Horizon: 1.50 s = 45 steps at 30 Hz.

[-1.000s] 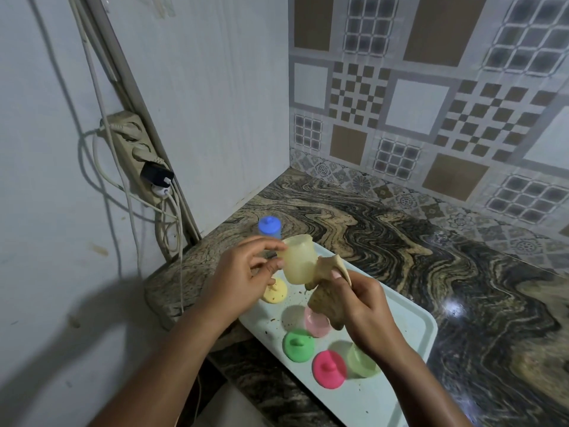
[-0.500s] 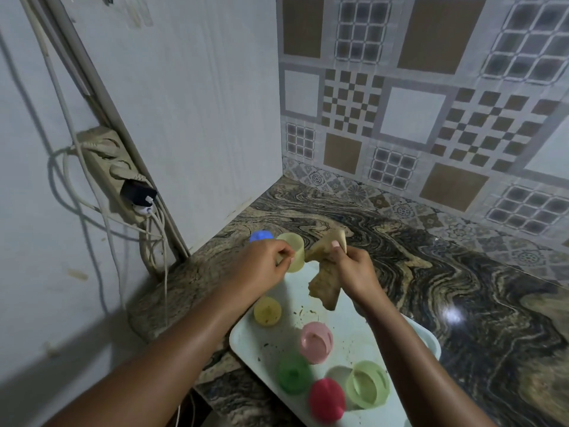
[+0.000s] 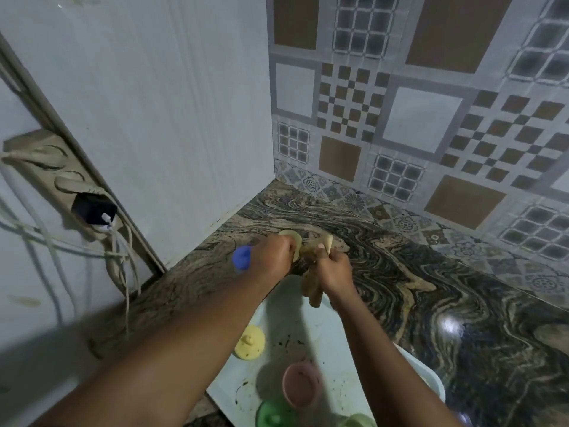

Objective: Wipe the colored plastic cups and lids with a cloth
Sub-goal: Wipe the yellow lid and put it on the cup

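**Cream cup held out past the tray, cloth bunched against it**

The cream cup (image 3: 292, 239) is gripped by the left hand (image 3: 274, 254), fingers curled round its rim. It now appears over the marbled countertop (image 3: 431, 288), beyond the tray's far end; half a second ago it hung above the tray. The right hand (image 3: 335, 269) pinches the tan cloth (image 3: 312, 288) against the cup, with the cloth's tail hanging down. A blue lid (image 3: 241, 257) shows just left of the left wrist. On the pale tray (image 3: 308, 328) sit a yellow lid (image 3: 250, 342), a pink cup (image 3: 301, 385), a green lid (image 3: 272, 416) and a light-green cup (image 3: 358, 422), all lower in view than before.
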Available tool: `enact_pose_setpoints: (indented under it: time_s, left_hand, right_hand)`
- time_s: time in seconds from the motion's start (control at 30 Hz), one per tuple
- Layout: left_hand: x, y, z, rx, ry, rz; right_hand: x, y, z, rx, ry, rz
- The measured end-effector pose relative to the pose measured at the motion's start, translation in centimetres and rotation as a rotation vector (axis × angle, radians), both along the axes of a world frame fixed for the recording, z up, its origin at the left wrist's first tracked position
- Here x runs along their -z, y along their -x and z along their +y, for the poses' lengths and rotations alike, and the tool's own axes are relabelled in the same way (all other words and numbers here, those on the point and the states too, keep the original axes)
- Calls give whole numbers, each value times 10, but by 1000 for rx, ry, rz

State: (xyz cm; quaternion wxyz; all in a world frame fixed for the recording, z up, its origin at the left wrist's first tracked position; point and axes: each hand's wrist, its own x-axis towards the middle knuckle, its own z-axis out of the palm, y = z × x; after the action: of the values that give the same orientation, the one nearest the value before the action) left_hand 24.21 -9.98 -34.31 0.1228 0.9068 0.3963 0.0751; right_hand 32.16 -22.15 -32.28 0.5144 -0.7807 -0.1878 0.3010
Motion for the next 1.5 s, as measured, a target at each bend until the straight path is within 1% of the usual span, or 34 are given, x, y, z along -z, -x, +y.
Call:
enact_pose_setpoints:
  time_s: [0.07, 0.2, 0.3, 0.37, 0.43, 0.47, 0.53, 0.6, 0.67, 0.73, 0.8, 0.83, 0.9, 1.07, 1.2, 1.27, 1.3, 1.37, 1.43, 1.5]
  left_hand:
    - [8, -5, 3, -10, 24, 45]
    - [22, -3, 7, 2, 41, 72]
    - [19, 1, 6, 30, 39, 108]
    - [5, 8, -2, 58, -3, 54]
    - [-13, 24, -16, 107, -31, -92]
    - [-23, 35, -26, 138, -20, -170]
    - [-34, 64, -44, 189, 69, -247]
    - [-29, 94, -55, 202, 157, -160]
    - [-12, 124, -63, 162, 220, 20]
    - [8, 149, -68, 115, 312, 147]
    - [24, 167, -75, 106, 298, 239]
    - [31, 173, -77, 87, 276, 260]
    - [34, 180, -83, 53, 247, 245]
    - [28, 185, -99, 76, 158, 231]
    - [29, 190, -108, 62, 142, 133]
    - [31, 190, -111, 21, 163, -1]
    - [32, 189, -112, -24, 211, -109]
    - [22, 184, -116, -178, 401, -383]
    - [-3, 178, -125, -327, 580, -627]
    - [-26, 174, -135, -359, 695, -770]
  right_hand:
    - [0, -2, 1, 16, -3, -2]
    - [4, -2, -1, 12, -4, 22]
    - [4, -2, -4, 16, -11, 17]
    - [2, 1, -11, 14, -26, 15]
    - [0, 4, -21, 19, -65, 33]
    - [-3, 5, -29, 14, -71, 45]
    - [-9, 13, -44, -10, -93, 67]
    - [-8, 23, -59, -31, -126, 88]
    - [-9, 41, -71, -66, -137, 91]
    - [-4, 60, -79, -106, -121, 89]
    - [-3, 76, -87, -142, -118, 96]
    - [-4, 81, -89, -156, -125, 114]
    - [-6, 89, -93, -171, -130, 126]
    - [-14, 99, -98, -169, -123, 111]
    - [-18, 100, -106, -167, -113, 53]
    - [-23, 103, -110, -165, -136, 44]
    - [-24, 104, -112, -166, -144, 27]
    - [-29, 109, -117, -187, -163, -15]
    - [-32, 117, -123, -226, -189, -26]
    - [-38, 127, -129, -267, -218, -7]
